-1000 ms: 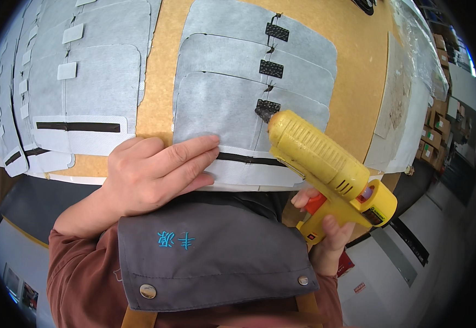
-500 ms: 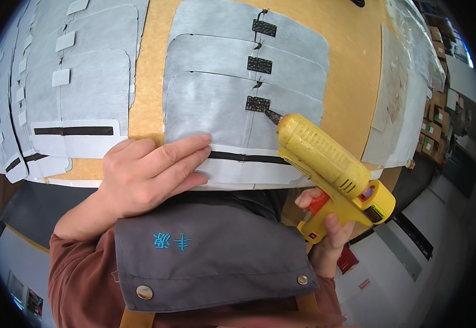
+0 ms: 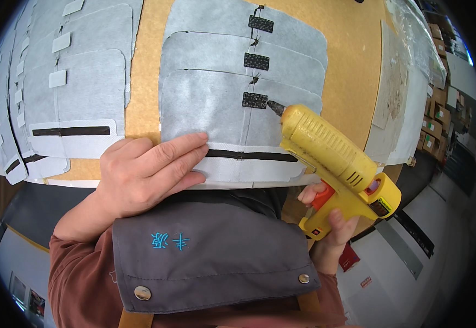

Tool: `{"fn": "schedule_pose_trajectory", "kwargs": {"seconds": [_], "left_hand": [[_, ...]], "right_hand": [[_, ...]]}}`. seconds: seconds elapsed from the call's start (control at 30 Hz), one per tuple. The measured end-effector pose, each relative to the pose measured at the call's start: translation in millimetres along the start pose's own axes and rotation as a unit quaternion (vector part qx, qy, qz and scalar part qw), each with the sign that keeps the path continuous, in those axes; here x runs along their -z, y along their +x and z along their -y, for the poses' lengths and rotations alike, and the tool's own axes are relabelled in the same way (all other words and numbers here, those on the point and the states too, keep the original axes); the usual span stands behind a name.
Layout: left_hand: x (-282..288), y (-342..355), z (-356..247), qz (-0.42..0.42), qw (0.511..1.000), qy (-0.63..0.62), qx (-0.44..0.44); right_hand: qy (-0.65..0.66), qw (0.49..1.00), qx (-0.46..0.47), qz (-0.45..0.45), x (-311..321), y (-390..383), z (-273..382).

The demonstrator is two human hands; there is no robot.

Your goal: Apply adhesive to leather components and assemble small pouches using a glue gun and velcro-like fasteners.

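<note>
My right hand (image 3: 333, 224) is wrapped round the handle of a yellow hot glue gun (image 3: 328, 147), fingers at its red trigger. The dark nozzle (image 3: 275, 107) points up and left, just beside the right edge of a small black speckled patch (image 3: 254, 100). That patch lies on the nearest of several overlapping grey fabric panels (image 3: 194, 104), with a dark knotted cord above it. My left hand (image 3: 145, 172) lies on the panel's lower left edge, fingers stretched out together, close to a black strip (image 3: 249, 156) on a white band.
More grey panels (image 3: 85, 104) with white patches (image 3: 57, 78) overlap at the left of the tan table (image 3: 353, 71). A worn board (image 3: 388, 93) and clear plastic sheeting (image 3: 413, 38) lie along the right side. Cardboard boxes (image 3: 432, 128) are stacked beyond.
The glue gun's nozzle has shifted slightly up and right from the nearest black patch's lower corner to beside its right edge. My left hand stays on the panel.
</note>
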State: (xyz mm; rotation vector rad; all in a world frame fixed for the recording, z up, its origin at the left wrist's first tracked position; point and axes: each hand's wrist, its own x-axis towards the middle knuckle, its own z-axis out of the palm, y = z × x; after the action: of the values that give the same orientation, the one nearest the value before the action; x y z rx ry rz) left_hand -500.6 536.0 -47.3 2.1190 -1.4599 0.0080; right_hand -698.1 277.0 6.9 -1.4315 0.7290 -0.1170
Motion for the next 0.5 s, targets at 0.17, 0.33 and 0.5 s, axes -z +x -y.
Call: {"fn": "schedule_pose_trajectory", "kwargs": {"seconds": [0.17, 0.33, 0.5], "left_hand": [[0.5, -0.7, 1.0, 0.001, 1.000, -0.003, 0.001], [0.8, 0.3, 0.8, -0.001, 1.000, -0.006, 0.000], [1.8, 1.3, 0.1, 0.002, 1.000, -0.006, 0.005]], "right_hand": [[0.004, 1.000, 0.004, 0.003, -2.0, 4.6, 0.1], [-0.004, 1.000, 0.000, 0.011, 2.5, 1.8, -1.5], [0.074, 0.995, -0.025, 0.066, 14.5, -5.4, -4.7]]}}
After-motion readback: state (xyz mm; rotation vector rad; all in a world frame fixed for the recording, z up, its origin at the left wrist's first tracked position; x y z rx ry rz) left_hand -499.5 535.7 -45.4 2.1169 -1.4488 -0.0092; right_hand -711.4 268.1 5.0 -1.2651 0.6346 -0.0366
